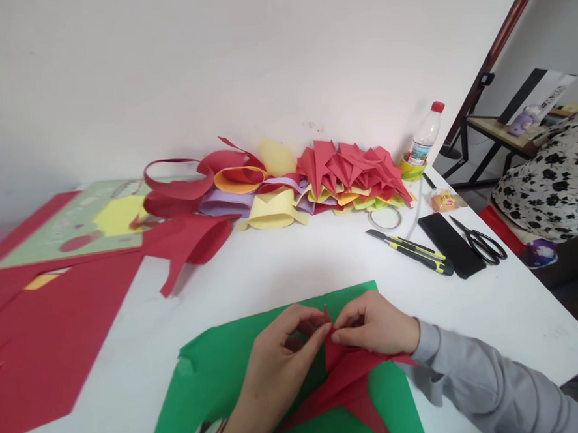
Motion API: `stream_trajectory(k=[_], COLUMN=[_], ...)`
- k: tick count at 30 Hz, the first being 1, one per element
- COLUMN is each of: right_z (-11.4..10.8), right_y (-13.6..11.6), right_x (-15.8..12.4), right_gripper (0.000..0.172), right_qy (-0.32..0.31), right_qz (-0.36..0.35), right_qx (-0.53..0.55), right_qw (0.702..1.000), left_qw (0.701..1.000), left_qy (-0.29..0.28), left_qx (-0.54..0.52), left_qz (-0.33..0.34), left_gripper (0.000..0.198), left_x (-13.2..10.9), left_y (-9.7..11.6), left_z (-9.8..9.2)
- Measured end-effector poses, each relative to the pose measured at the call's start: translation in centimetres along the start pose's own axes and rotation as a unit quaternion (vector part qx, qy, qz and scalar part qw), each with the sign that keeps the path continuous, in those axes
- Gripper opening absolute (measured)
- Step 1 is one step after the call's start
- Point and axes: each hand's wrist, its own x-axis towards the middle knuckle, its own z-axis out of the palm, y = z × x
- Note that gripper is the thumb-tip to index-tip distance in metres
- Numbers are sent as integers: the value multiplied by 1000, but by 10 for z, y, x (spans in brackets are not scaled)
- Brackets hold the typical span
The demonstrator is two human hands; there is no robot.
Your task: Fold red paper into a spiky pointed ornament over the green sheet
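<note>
A folded red paper piece point(345, 384) with several pointed arms lies over a green sheet point(214, 358) at the front of the table. My left hand point(282, 354) pinches the upper point of the red paper between thumb and fingers. Close beside it on the right, my right hand point(374, 322) pinches the same point a little lower. The fingertips of both hands nearly meet there. One arm of the red paper reaches right beneath my right wrist, and others spread toward the front edge of the view.
Folded red paper stars point(349, 167) and curled paper pieces point(271, 208) line the wall. Rightward lie tape point(384, 218), a cutter point(413, 251), a black case point(450, 242), scissors point(481, 240) and a bottle point(424, 136). Red sheets point(56, 342) cover the left. A person in patterned clothing point(551, 174) is at right.
</note>
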Motion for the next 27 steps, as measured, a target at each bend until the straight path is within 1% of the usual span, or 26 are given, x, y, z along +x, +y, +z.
stream_trajectory(k=[4,10,14,22,25,27], right_z=[0,0,0,0,0,0], right_y=[1,1,-1,-2,-2,-3], right_x=[0,0,0,-1,-1,-1], right_gripper=[15,14,13,12,12,12], right_qy=[5,4,4,4,1,-1], right_qz=[-4,-7,-11,-13,-15,-13], right_qx=[-7,-17,-24,-30,-34,-31], right_qw=[1000,1000,1000,999,999,999], left_qw=[999,995,992,989,989,991], left_qy=[0,-13,-25,-31,-36,-35], left_qx=[-20,-61,-63,-82,-81,-72], left_qz=[-25,-83,-105,-122,-119,-104], left_gripper=[11,17,21,23,22,20], left_x=[1,2,1,3,2,1], left_y=[3,8,9,8,8,7], left_z=[0,-1,-2,-2,-2,-2])
